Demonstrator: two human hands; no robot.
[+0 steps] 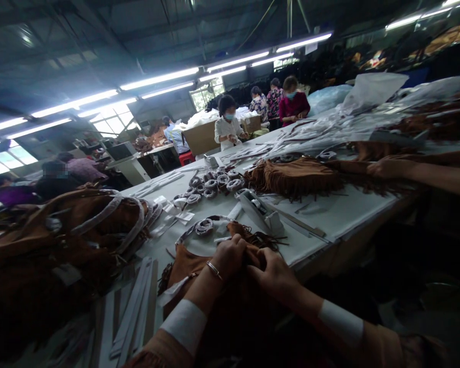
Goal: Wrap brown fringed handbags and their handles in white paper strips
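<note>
A brown suede-like bag with fringe (186, 261) lies at the table's near edge, its lower part in shadow. My left hand (230, 254), with a bracelet at the wrist, has its fingers closed on the bag's upper edge. Close beside it, my right hand (275, 273) pinches a fold of the same brown material. A strap with a wrapped coil (204, 226) lies just beyond the bag. Past my hands stands a tape dispenser (256, 205). A white tag (174, 292) rests on the bag's left side.
Brown bags (61, 245) are heaped at left, near long pale strips (132, 312). Several wrapped coils (210, 185) lie mid-table. At right, a co-worker's hand (391, 167) touches another fringed bag (297, 176). A person in white (228, 130) works across the table (352, 214).
</note>
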